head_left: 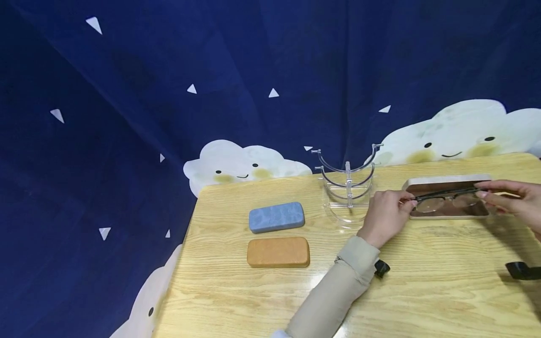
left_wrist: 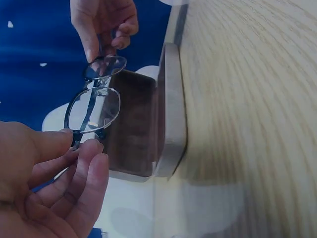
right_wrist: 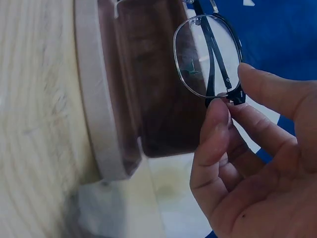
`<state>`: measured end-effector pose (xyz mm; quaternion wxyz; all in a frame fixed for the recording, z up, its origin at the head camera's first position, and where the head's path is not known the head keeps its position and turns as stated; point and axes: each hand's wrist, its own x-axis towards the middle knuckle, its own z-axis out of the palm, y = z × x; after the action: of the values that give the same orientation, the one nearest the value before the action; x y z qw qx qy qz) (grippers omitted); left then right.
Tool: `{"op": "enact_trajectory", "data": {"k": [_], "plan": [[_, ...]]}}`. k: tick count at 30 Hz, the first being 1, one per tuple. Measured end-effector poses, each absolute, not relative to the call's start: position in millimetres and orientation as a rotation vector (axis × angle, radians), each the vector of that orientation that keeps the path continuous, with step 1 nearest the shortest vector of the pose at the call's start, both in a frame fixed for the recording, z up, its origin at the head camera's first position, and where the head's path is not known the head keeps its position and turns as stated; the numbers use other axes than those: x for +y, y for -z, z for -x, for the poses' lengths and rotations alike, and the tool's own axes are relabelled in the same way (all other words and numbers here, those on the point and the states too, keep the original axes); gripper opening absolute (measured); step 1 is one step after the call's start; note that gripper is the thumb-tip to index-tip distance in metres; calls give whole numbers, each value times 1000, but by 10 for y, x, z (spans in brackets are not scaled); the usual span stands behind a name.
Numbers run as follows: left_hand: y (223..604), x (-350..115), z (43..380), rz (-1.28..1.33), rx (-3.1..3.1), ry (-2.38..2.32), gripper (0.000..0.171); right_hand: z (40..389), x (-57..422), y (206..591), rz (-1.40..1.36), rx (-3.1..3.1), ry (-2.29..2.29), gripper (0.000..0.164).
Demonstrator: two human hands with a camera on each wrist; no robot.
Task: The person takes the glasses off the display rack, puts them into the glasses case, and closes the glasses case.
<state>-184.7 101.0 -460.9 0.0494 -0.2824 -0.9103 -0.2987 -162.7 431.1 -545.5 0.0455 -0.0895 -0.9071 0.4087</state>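
A pair of eyeglasses [head_left: 450, 192] with dark upper rims and clear lenses is held by its two ends above the open case. My left hand [head_left: 386, 213] pinches one end between thumb and fingers; in the left wrist view, the thumb lies by the hinge. At the other end my right hand [head_left: 517, 199] pinches the corner of the frame, seen close in the right wrist view. The temples [right_wrist: 212, 44] appear folded behind the lenses. Below the glasses lies the hinged glasses case [left_wrist: 173, 109], pale outside and brown inside.
A clear stand [head_left: 349, 183] with curved arms stands left of the open case, near the table's back edge. Further left, a blue case [head_left: 276, 217] and an orange case [head_left: 278, 252] lie closed on the wooden table [head_left: 220, 291]. A dark blue curtain [head_left: 253, 47] hangs behind.
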Motion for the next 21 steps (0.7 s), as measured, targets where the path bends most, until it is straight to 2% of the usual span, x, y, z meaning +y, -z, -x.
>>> {"op": "enact_trajectory", "data": {"k": [5,8,11,12,17,21], "plan": [[4690,1103,1906,791,-2830,930,20,1569,4205,5288,349,-2848,-1220,54],[4741,1169,1940,720,-2870,944,19,1487,4064,5079,394,-2832,-1302,44],[4794,1215,1970,694,-2908,913,19,1475,3995,5014,457,-2823,-1329,23],[4810,1225,1978,696,-2915,889,19,1480,3991,5015,468,-2826,-1335,24],[4881,1286,2002,703,-2932,782,18,1531,4014,5105,505,-2855,-1259,57],[4930,1323,2025,653,-2960,773,16,1571,3996,5166,541,-2841,-1237,53]]}}
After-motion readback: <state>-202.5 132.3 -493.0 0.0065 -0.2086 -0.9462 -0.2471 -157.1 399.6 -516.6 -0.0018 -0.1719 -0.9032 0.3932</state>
